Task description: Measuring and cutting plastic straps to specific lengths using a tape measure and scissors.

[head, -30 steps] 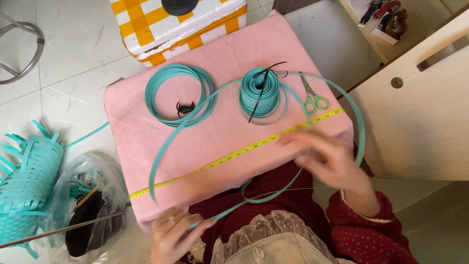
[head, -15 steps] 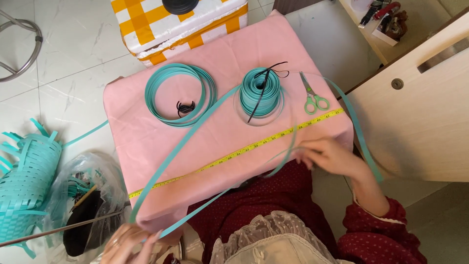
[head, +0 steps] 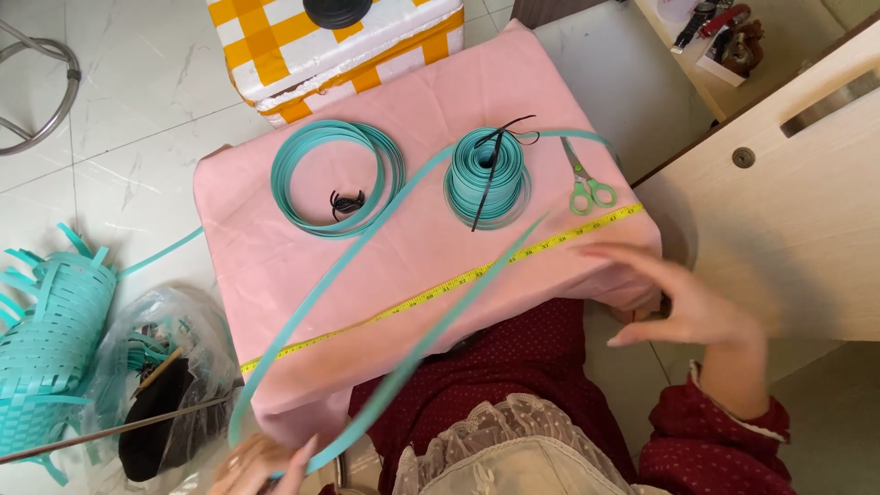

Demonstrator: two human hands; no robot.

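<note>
At the bottom edge of the view, your left hand (head: 261, 463) grips 1 long teal strip (head: 412, 339); fingers curl around its low end, though the hand is blurred and partly cut off. From there the strip climbs diagonally over the pink surface (head: 431, 101), crossing the yellow tape measure (head: 440, 293). A 2nd run of the same teal band lies alongside it and curves up toward the spool (head: 486, 174). Whether the 2 runs join at your left hand, you cannot tell from this view.

Your right hand (head: 678, 298) hangs open off the surface's right edge, fingers spread and pointing left, holding nothing. Its fingertips are near the right end of the tape measure but not clearly touching it.

On the surface, the spool stands upright with a black tie (head: 500, 151) across its top. To its left lies a flat coil (head: 337, 176) of the same band, with a small black clip (head: 346, 202) inside its ring. Green scissors (head: 587, 183) lie just right of the spool, above the tape measure's end.

On the floor to the left sit a half-woven teal basket (head: 46, 348) and a clear bag (head: 156, 385) of offcuts. A yellow-checked box (head: 339, 46) stands behind the surface, touching its far edge.
</note>
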